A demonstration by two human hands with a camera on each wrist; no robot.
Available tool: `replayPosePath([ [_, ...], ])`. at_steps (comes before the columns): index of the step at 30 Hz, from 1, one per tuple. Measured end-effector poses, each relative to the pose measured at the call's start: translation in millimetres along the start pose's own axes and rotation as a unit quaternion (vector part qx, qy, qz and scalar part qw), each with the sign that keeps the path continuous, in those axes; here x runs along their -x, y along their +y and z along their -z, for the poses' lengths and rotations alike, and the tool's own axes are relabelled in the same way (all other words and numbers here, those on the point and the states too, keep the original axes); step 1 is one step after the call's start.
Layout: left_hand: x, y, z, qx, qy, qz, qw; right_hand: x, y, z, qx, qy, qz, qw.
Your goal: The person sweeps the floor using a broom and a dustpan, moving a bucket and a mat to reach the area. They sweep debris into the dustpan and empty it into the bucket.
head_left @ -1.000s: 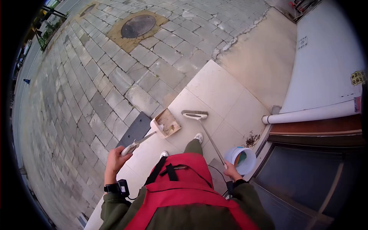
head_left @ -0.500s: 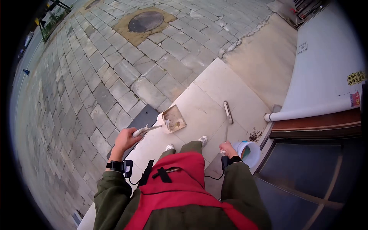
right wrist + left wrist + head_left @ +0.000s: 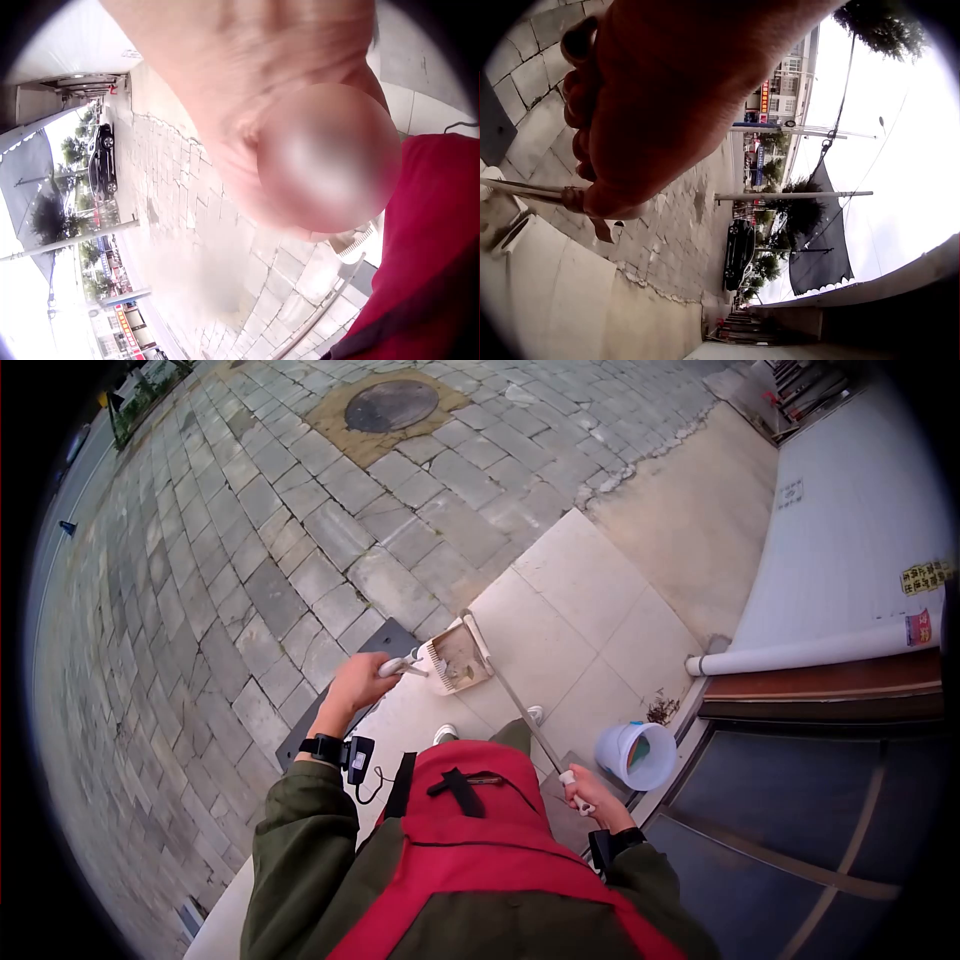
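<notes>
In the head view, my left hand [image 3: 358, 682] grips the pale handle [image 3: 402, 663] of a long-handled dustpan. The dustpan [image 3: 437, 678] lies low over the tiles, with a toothed comb along its near side and dirt and scraps inside. My right hand [image 3: 597, 800] holds the light grip at the top of a broom. Its thin shaft [image 3: 522, 712] slants up and left to the narrow broom head [image 3: 475, 632], which overlaps the dustpan's right edge. Curled fingers of the left hand [image 3: 667, 97] fill much of the left wrist view; blur covers part of the right hand [image 3: 262, 127] in its wrist view.
A white bucket [image 3: 612, 752] with something green and orange inside stands right of my right hand, near dark debris [image 3: 662, 708] by the door sill. A dark slab [image 3: 393, 636] lies left of the dustpan. Grey paving [image 3: 240, 580] borders the pale tiles [image 3: 560, 610].
The broom head swung right over the tiles, then back left to the dustpan's edge. My right hand is now lower. The left hand and dustpan have shifted right and slightly away from me.
</notes>
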State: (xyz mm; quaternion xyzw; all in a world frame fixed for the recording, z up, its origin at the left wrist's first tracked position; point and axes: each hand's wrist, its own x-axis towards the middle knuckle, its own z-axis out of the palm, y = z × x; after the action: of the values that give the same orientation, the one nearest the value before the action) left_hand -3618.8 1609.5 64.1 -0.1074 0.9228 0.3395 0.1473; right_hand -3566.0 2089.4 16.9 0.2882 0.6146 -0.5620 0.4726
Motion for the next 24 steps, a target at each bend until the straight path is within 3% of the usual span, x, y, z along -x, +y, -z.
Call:
replayPosePath([
  [3,4,-1,-1,0.011,0.006,-0.010,1.000,9,2,-6,0.023,0.035,0.028,0.999],
  [6,2,5,1,0.003,-0.007,0.010,1.000,-33,-2,-29,0.148,0.076,0.018,0.986],
  [8,6,2,-1,0.005,-0.001,0.005,1.000,-80,5,-47,0.152,0.092,0.039,0.983],
  [12,4,-1,0,-0.001,0.009,-0.014,1.000,-98,12,-84,0.152,0.075,0.050,0.984],
  [15,5,-12,-9,0.002,0.004,-0.024,1.000,-69,5,-67,0.023,-0.042,0.011,0.999],
  [16,5,-12,-9,0.009,0.004,-0.028,1.000,-65,13,-59,-0.025,-0.040,0.025,0.999],
  [20,4,-14,-11,0.007,0.017,-0.040,0.999,-8,37,-68,-0.022,0.017,0.073,0.997],
  [24,8,-5,-10,0.002,0.017,-0.021,1.000,3,116,-68,0.114,0.117,0.123,0.979],
])
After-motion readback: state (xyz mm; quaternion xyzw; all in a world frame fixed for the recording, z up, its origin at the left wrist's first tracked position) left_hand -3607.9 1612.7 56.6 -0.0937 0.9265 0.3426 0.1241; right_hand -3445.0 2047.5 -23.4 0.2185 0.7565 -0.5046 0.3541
